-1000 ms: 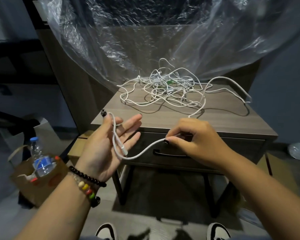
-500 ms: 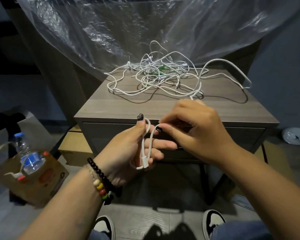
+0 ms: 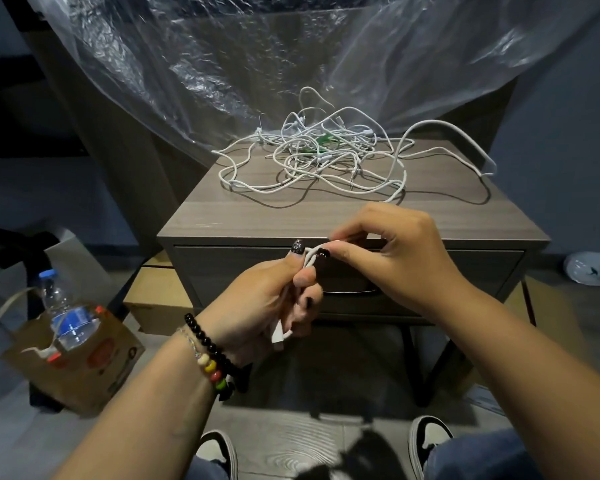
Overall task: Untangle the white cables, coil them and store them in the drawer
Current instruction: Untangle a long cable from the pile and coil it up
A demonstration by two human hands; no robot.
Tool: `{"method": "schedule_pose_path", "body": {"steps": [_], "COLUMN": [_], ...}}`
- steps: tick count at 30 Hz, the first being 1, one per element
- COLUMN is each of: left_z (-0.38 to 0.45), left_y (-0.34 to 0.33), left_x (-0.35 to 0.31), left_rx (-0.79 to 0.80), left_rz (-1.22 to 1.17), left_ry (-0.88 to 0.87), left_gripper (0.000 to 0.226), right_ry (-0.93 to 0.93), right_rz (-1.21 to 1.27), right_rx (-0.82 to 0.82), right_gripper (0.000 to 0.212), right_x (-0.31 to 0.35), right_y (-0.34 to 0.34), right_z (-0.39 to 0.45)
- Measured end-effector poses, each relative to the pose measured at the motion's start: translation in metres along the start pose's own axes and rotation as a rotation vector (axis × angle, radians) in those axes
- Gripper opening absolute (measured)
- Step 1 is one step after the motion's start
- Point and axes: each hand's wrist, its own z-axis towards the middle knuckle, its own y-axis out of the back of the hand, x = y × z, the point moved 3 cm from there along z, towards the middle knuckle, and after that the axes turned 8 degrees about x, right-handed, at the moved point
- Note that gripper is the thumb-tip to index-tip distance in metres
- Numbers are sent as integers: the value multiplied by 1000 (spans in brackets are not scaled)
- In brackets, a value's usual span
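A tangle of white cables (image 3: 321,157) lies on top of the grey nightstand (image 3: 222,216). One white cable runs from the pile over the front edge to my hands. My left hand (image 3: 267,299) grips folded loops of that cable (image 3: 309,259), and its white plug sticks out below my fingers. My right hand (image 3: 392,258) pinches the same cable at the top of the loop, right beside my left thumb. Behind both hands the nightstand's drawer (image 3: 482,271) is closed, its handle partly hidden.
A clear plastic sheet (image 3: 257,64) hangs behind the nightstand. On the floor at the left stands a brown paper bag (image 3: 94,368) with a water bottle (image 3: 66,313), and a cardboard box (image 3: 160,299) lies beside the nightstand. My shoes (image 3: 426,438) show at the bottom.
My left hand has gone from open with the cable draped over it to closed around folded loops. My right hand has moved in against it, and the view has tilted down.
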Motion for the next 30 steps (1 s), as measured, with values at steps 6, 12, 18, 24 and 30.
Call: {"method": "schedule_pose_path", "body": {"steps": [6,12,18,24,30], "left_z": [6,17,28,44,44], "left_y": [11,30,43,51,56], "left_x": [-4,-10,-20,-4,-4], "left_rx": [-126,-286,-392,-501,-546], "left_rz": [-175,-134,-145,-111,-100], "left_ry": [-53,-55,-94,-32,-19], "left_gripper": [41,42,36,36,32], "right_ry": [-97,-347,-347,19,32], "right_rz": [-152,-168,-403,-888,-911], "right_rx": [102,39,451,604,604], "right_gripper": [13,14,8,28,23], "right_x": [-40,-86,-115,-133,-131], "right_y": [-12,7,22,46,77], "right_z": [3,13,45,74,123]}}
